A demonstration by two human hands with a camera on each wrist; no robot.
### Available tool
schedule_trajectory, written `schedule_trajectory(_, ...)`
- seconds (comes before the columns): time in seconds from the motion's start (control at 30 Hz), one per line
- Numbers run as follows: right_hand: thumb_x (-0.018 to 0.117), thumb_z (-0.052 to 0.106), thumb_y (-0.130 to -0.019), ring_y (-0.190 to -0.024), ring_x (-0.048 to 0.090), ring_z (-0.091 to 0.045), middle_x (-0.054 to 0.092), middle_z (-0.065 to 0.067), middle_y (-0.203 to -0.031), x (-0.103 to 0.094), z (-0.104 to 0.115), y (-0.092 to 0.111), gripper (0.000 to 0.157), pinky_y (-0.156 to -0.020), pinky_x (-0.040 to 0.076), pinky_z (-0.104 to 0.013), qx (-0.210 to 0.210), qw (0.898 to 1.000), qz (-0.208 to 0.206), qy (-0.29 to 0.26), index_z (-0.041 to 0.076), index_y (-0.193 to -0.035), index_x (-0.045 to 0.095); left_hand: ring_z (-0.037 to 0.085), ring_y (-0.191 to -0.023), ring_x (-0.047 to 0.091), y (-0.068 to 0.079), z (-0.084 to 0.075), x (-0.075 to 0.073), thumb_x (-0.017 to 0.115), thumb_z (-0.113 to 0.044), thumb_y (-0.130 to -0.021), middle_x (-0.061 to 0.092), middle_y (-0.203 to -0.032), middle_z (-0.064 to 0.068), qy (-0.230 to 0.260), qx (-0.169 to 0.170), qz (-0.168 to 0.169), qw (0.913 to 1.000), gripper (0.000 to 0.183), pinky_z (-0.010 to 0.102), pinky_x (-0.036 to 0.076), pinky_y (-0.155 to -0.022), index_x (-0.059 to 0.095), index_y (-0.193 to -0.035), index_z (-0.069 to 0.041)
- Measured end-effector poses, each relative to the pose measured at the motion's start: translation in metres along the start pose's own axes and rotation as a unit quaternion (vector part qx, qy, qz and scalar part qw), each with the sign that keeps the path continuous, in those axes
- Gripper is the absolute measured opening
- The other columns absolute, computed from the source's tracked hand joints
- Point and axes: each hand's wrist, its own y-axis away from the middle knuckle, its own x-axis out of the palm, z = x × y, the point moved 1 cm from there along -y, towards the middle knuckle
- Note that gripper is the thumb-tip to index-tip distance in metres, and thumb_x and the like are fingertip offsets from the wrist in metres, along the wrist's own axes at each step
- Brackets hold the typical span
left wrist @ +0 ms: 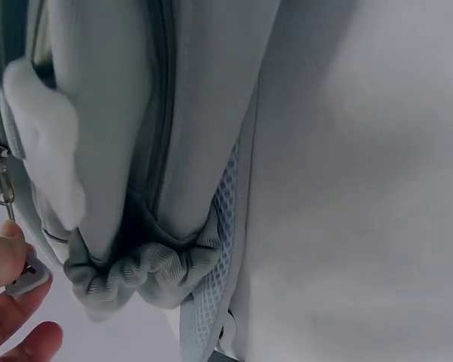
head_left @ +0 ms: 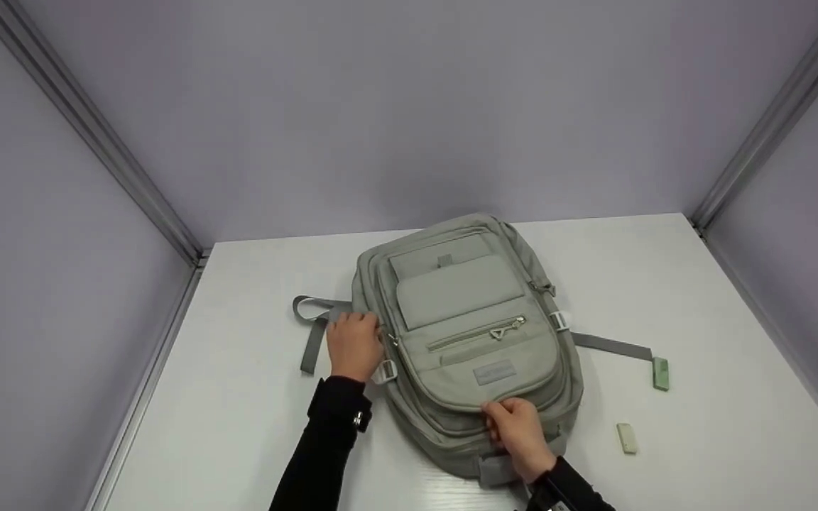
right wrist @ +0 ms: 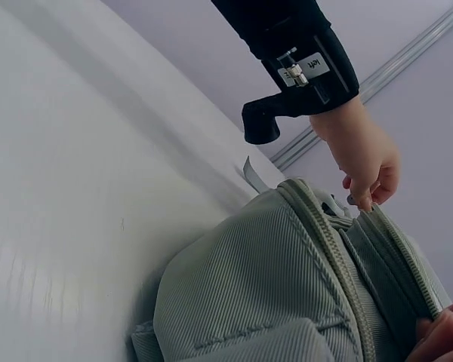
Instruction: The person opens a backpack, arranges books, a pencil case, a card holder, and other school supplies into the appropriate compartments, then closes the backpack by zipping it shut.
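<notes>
A grey-green backpack (head_left: 462,291) lies on the white table with its front side up. At its left side, my left hand (head_left: 356,345) pinches a grey zipper pull (left wrist: 30,276) between thumb and fingers; a metal link joins it to the zipper. My right hand (head_left: 519,429) grips the lower edge of the front pocket between thumb and fingers. In the right wrist view, the toothed zipper edge (right wrist: 408,260) runs down to those fingers (right wrist: 442,335), and a gap shows beside it. A white side buckle (head_left: 385,371) sits close to the left wrist.
Grey straps spread out on both sides, a looped one (head_left: 313,348) at left and a straight one (head_left: 611,345) at right. A green block (head_left: 660,374) touches the right strap's end. Nearer lies a pale yellow block (head_left: 626,438). Walls enclose the table's back and sides.
</notes>
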Motion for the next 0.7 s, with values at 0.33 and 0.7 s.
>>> schedule_trajectory(0.33, 0.063, 0.015, -0.095, -0.046, 0.044, -0.009, 0.049, 0.002, -0.052, -0.004, 0.000, 0.003, 0.033, -0.046, 0.038, -0.023, 0.012, 1.000, 0.008, 0.008, 0.006, -0.064, 0.058, 0.033, -0.082, 0.062, 0.022, -0.008, -0.008, 0.074, -0.006, -0.083, 0.069, -0.091, 0.014, 0.048, 0.001, -0.041, 0.9980, 0.013, 0.046, 0.050, -0.073, 0.073, -0.096, -0.005)
schedule_trajectory(0.7, 0.063, 0.011, -0.096, -0.052, 0.049, -0.011, 0.053, 0.000, -0.061, -0.006, 0.040, 0.014, 0.024, -0.052, 0.042, -0.025, -0.042, 0.999, 0.002, -0.012, 0.003, -0.074, 0.058, 0.019, -0.104, 0.060, 0.084, -0.059, -0.037, 0.078, -0.014, -0.084, 0.063, -0.114, 0.004, 0.145, 0.169, -0.015, 0.9747, 0.034, 0.036, 0.049, -0.091, 0.069, -0.117, -0.016)
